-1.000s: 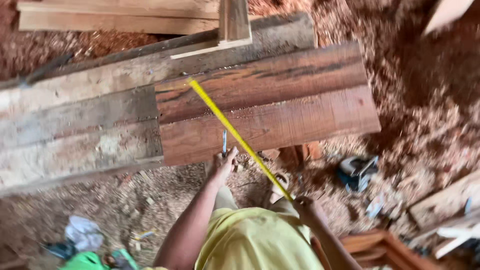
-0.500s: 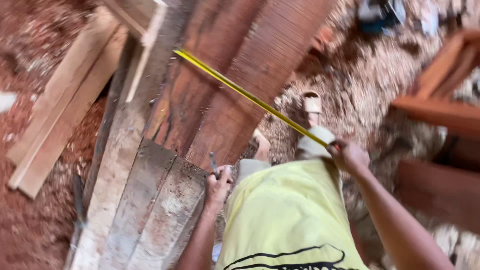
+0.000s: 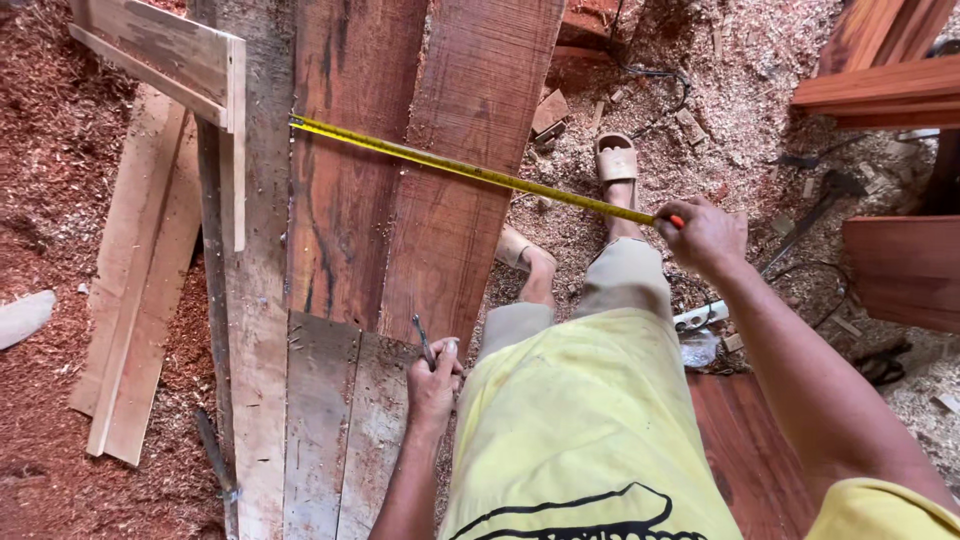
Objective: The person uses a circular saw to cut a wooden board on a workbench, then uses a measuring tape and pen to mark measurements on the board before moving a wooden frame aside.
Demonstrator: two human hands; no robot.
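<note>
Yellow tape measure (image 3: 470,172) stretches taut across two reddish planks (image 3: 400,170), its tip hooked on their far edge, right hand (image 3: 705,235) pinching its near end, left hand (image 3: 432,385) gripping a pencil (image 3: 424,340) against the boards.

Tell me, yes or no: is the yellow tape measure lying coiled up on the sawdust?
No: the tape measure is stretched across the reddish boards, pulled taut by the right hand.
</note>
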